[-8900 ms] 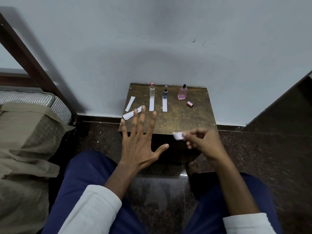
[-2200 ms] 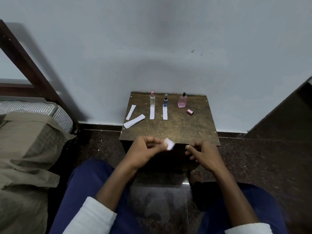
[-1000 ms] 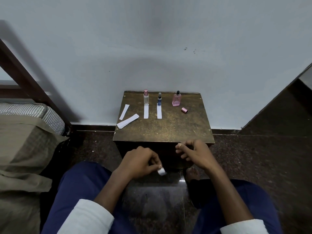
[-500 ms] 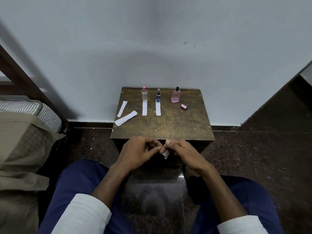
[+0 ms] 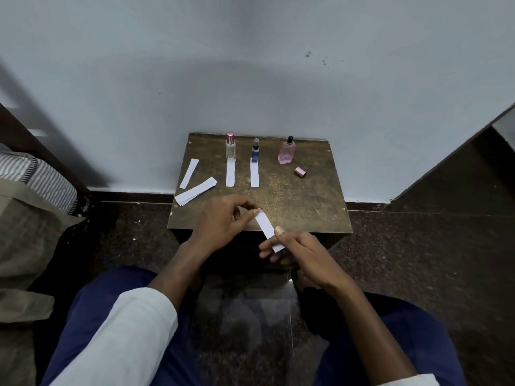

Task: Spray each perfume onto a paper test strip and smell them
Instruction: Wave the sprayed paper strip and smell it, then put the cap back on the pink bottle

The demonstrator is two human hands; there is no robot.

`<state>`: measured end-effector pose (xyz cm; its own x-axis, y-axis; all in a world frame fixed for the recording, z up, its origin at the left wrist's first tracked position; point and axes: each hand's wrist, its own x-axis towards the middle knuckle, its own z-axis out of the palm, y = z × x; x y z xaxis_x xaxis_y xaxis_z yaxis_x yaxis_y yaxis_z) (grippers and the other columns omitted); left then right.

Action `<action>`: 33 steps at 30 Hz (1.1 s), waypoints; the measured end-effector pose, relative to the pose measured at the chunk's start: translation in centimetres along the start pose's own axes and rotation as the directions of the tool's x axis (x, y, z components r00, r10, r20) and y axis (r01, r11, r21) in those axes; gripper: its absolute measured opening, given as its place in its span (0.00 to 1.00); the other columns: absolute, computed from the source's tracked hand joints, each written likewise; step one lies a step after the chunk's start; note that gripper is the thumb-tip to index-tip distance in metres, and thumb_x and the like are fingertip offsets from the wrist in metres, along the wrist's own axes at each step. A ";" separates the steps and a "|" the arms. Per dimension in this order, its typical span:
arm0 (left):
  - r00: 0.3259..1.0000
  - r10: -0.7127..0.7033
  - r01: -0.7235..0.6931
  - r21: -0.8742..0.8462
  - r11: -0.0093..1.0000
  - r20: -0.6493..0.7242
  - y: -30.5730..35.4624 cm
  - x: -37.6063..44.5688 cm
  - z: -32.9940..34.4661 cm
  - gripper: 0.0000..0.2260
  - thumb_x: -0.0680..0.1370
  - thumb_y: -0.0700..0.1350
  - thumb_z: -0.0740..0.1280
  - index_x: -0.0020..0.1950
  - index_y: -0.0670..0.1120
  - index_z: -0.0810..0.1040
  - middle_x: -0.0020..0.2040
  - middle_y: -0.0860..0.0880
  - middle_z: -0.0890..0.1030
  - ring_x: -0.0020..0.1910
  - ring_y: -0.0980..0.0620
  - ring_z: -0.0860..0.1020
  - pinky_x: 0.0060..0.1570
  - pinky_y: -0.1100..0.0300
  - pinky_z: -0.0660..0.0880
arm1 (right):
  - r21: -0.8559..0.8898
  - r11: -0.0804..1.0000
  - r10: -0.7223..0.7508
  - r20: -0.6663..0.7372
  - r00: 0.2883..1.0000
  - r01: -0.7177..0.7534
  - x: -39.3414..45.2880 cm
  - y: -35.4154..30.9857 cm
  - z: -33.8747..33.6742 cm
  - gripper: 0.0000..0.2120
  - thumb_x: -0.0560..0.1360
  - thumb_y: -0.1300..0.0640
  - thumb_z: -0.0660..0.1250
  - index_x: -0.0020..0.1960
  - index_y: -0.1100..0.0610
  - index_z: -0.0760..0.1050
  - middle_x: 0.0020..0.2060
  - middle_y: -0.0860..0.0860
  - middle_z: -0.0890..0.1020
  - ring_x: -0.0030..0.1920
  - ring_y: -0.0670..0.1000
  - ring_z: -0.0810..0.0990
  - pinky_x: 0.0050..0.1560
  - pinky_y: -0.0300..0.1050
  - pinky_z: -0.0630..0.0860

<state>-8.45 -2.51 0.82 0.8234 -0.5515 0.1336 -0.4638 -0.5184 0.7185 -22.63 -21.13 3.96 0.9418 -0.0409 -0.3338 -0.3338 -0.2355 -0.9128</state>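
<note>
A white paper strip [image 5: 267, 225] is stretched between my hands over the stool's front edge. My left hand [image 5: 223, 221] pinches its far end and my right hand [image 5: 295, 250] pinches its near end. At the back of the brown stool [image 5: 292, 201] stand three perfume bottles: a clear one with a pink cap [image 5: 230, 147], a small blue one [image 5: 255, 150] and a pink one [image 5: 286, 151] with its black sprayer bare. Its pink cap [image 5: 301, 172] lies to the right. One strip [image 5: 230, 174] lies before the clear bottle, another [image 5: 254, 174] before the blue one.
A loose strip [image 5: 189, 173] and a small stack of strips [image 5: 195, 190] lie on the stool's left side. A bed with a striped mattress [image 5: 36, 176] stands to the left, the wall behind, a dark floor [image 5: 418, 246] around, my knees below.
The small folded paper that my left hand held has been drawn out into a straight strip. Both hands now hold it, one at each end, slightly higher over the stool's edge.
</note>
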 end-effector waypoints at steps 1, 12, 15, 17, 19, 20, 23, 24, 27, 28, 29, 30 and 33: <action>1.000 0.006 -0.006 -0.016 1.000 0.005 -0.1 0.6 0.2 0.04 0.81 0.52 0.75 0.54 0.57 0.88 0.46 0.62 0.86 0.40 0.57 0.81 0.40 0.69 0.73 | 0.012 1.000 0.000 -0.013 1.000 0.000 0.3 0.2 -0.2 0.24 0.85 0.38 0.57 0.56 0.51 0.87 0.49 0.49 0.89 0.53 0.56 0.86 0.58 0.57 0.79; 0.998 0.068 -0.068 0.157 0.985 -0.001 -0.5 8.6 3.4 0.05 0.82 0.56 0.72 0.55 0.61 0.86 0.47 0.62 0.84 0.39 0.61 0.77 0.35 0.63 0.68 | -0.071 0.996 0.050 0.068 0.996 -0.046 6.0 1.3 -3.2 0.19 0.86 0.42 0.61 0.54 0.51 0.86 0.48 0.48 0.90 0.47 0.51 0.87 0.49 0.46 0.78; 0.996 0.087 -0.087 0.242 0.966 0.010 -0.7 10.7 4.5 0.06 0.81 0.58 0.72 0.56 0.61 0.86 0.49 0.61 0.87 0.46 0.58 0.82 0.40 0.57 0.78 | -0.202 0.979 -0.013 -0.003 1.000 0.012 7.9 1.3 -5.4 0.16 0.85 0.47 0.65 0.48 0.54 0.86 0.41 0.48 0.89 0.40 0.47 0.87 0.43 0.37 0.78; 0.998 0.065 -0.061 0.262 0.963 -0.004 -1.0 12.1 5.1 0.06 0.80 0.58 0.73 0.55 0.61 0.86 0.48 0.60 0.88 0.47 0.57 0.84 0.40 0.57 0.78 | -0.313 0.948 -0.116 -0.203 0.972 0.048 9.7 1.7 -6.9 0.13 0.83 0.50 0.69 0.43 0.53 0.85 0.35 0.47 0.87 0.35 0.44 0.85 0.38 0.38 0.77; 0.998 0.055 -0.049 0.280 0.959 -0.013 -1.4 13.3 5.7 0.06 0.80 0.59 0.73 0.54 0.60 0.87 0.47 0.60 0.88 0.47 0.57 0.85 0.40 0.58 0.78 | -0.444 0.896 -0.202 -0.426 0.882 -0.010 11.5 2.1 -8.4 0.09 0.81 0.50 0.72 0.43 0.51 0.84 0.32 0.44 0.85 0.35 0.41 0.83 0.38 0.32 0.74; 0.998 0.060 -0.052 0.281 0.958 -0.021 -1.5 13.7 5.9 0.07 0.80 0.58 0.73 0.54 0.60 0.87 0.47 0.60 0.88 0.48 0.57 0.85 0.39 0.59 0.77 | -0.471 0.881 -0.229 -0.499 0.836 -0.039 12.2 2.1 -8.9 0.06 0.79 0.52 0.73 0.44 0.50 0.84 0.32 0.41 0.83 0.37 0.39 0.82 0.37 0.28 0.71; 0.997 0.073 -0.061 0.281 0.958 -0.032 -1.4 15.1 6.7 0.07 0.80 0.56 0.74 0.55 0.57 0.88 0.48 0.58 0.89 0.49 0.57 0.85 0.35 0.69 0.64 | -0.530 0.847 -0.306 -0.566 0.765 -0.053 14.4 2.2 -10.2 0.02 0.77 0.55 0.75 0.48 0.49 0.84 0.38 0.40 0.83 0.38 0.38 0.81 0.42 0.33 0.77; 0.996 0.080 -0.068 0.297 0.952 -0.027 -1.3 15.4 7.0 0.07 0.81 0.56 0.74 0.55 0.57 0.88 0.49 0.58 0.89 0.50 0.56 0.85 0.35 0.70 0.62 | -0.552 0.832 -0.332 -0.567 0.753 -0.048 15.1 2.3 -10.4 0.03 0.76 0.55 0.74 0.50 0.50 0.84 0.40 0.42 0.84 0.39 0.40 0.81 0.45 0.39 0.80; 0.995 0.095 -0.084 0.359 0.930 -0.014 -1.3 16.2 7.6 0.09 0.81 0.58 0.71 0.56 0.58 0.87 0.51 0.58 0.88 0.51 0.54 0.85 0.39 0.60 0.75 | -0.641 0.765 -0.388 -0.539 0.748 -0.065 17.2 2.6 -10.8 0.06 0.76 0.53 0.74 0.53 0.50 0.84 0.47 0.48 0.84 0.47 0.51 0.82 0.50 0.49 0.78; 0.996 0.089 -0.078 0.373 0.925 -0.013 -1.3 16.4 7.7 0.09 0.81 0.59 0.71 0.57 0.59 0.86 0.51 0.58 0.88 0.51 0.54 0.85 0.42 0.57 0.79 | -0.658 0.749 -0.379 -0.521 0.765 -0.077 17.8 2.7 -10.9 0.07 0.77 0.52 0.74 0.54 0.50 0.84 0.48 0.49 0.84 0.49 0.52 0.81 0.51 0.49 0.76; 0.996 0.085 -0.075 0.383 0.921 -0.009 -1.3 16.5 7.7 0.08 0.81 0.59 0.71 0.57 0.59 0.86 0.51 0.58 0.87 0.51 0.53 0.85 0.43 0.56 0.80 | -0.668 0.739 -0.363 -0.498 0.787 -0.082 18.3 2.7 -11.0 0.08 0.77 0.51 0.73 0.55 0.50 0.84 0.49 0.50 0.84 0.50 0.53 0.81 0.52 0.49 0.76; 0.996 0.084 -0.076 0.389 0.918 -0.004 -1.3 16.6 7.7 0.08 0.81 0.59 0.71 0.57 0.60 0.86 0.51 0.58 0.87 0.51 0.53 0.85 0.42 0.55 0.80 | -0.673 0.736 -0.354 -0.475 0.806 -0.073 18.6 2.7 -11.1 0.08 0.78 0.52 0.73 0.55 0.51 0.84 0.49 0.50 0.84 0.50 0.53 0.81 0.53 0.50 0.77; 0.995 0.100 -0.092 0.394 0.914 0.001 -1.3 16.7 7.7 0.08 0.80 0.59 0.72 0.57 0.61 0.86 0.51 0.57 0.85 0.51 0.52 0.84 0.41 0.55 0.80 | -0.695 0.718 -0.365 -0.419 0.831 -0.035 19.1 2.4 -11.4 0.06 0.77 0.54 0.73 0.53 0.53 0.84 0.46 0.51 0.85 0.48 0.54 0.82 0.51 0.53 0.78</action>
<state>3.34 -16.06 -3.15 0.7726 -0.6011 0.2044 -0.6289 -0.6807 0.3757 -4.98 -33.53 -1.89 0.9222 -0.3545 0.1546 -0.2435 -0.8428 -0.4800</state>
